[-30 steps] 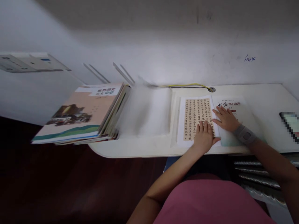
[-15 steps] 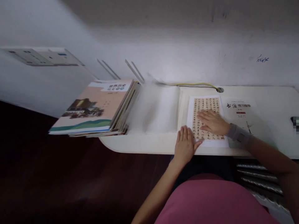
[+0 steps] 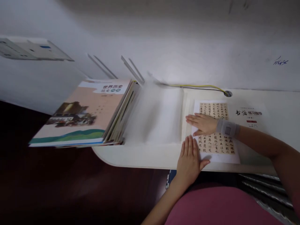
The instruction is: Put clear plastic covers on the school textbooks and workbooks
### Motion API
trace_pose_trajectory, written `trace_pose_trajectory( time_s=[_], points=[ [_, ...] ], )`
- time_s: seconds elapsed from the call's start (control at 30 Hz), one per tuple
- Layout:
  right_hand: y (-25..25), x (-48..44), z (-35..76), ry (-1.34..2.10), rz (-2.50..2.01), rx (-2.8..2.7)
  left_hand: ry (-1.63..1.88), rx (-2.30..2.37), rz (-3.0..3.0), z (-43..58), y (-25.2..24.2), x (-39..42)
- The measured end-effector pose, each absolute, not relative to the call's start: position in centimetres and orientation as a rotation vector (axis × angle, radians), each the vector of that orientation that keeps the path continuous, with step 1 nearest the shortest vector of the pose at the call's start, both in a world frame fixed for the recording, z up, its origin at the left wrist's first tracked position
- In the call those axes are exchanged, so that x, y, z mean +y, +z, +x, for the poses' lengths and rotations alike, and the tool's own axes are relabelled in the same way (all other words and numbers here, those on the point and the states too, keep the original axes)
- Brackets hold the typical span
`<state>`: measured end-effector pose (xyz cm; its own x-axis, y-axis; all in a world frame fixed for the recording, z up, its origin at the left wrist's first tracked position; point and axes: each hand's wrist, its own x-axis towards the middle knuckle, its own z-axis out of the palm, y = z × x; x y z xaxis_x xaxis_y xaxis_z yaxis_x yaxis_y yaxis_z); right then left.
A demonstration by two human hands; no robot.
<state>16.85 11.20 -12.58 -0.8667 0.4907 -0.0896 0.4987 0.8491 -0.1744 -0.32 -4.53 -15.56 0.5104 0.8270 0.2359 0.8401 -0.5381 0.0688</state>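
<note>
A tan calligraphy sheet [image 3: 217,140] with columns of black characters lies on a white booklet [image 3: 249,117] on the white desk [image 3: 145,154]. My right hand [image 3: 202,124] lies flat, fingers stretched out, on the sheet's upper left edge; a grey band wraps its wrist. Palm down, with its fingers together and extended, my left hand [image 3: 190,157] rests on the desk beside the sheet's lower left corner, thumb touching the paper. Neither hand holds anything.
A stack of textbooks [image 3: 82,117] overhangs the desk's left end. A blurred white pad or paper pile [image 3: 159,117] lies between the books and the sheet. A yellow cable [image 3: 199,86] runs along the wall to a desk hole [image 3: 227,93]. Dark floor lies below.
Both hands have slid leftward across the sheet: the right from its middle to its left edge, the left off the paper onto the desk. The view has shifted right.
</note>
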Motion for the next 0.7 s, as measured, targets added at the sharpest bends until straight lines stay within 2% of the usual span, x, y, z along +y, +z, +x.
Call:
trace_pose_trajectory(
  time_s=[0.23, 0.4, 0.57, 0.7],
  points=[
    [-12.7, 19.5, 18.1, -0.299, 1.161, 2.858, -0.438, -1.464, -2.703, -0.8, -15.6, -4.8],
    [-13.2, 21.6, 17.9, -0.245, 1.303, 2.773, -0.513, -1.46, -2.702, -1.1, -16.0, -4.1],
    [-12.3, 19.4, 16.6, -0.026, 1.489, 2.714, -0.598, -1.641, -2.663, -1.3, -14.8, -2.1],
    [-11.8, 12.8, 15.5, 0.034, 1.284, 2.803, -0.343, -1.814, -2.552, -0.5, -12.7, -1.6]
  ],
)
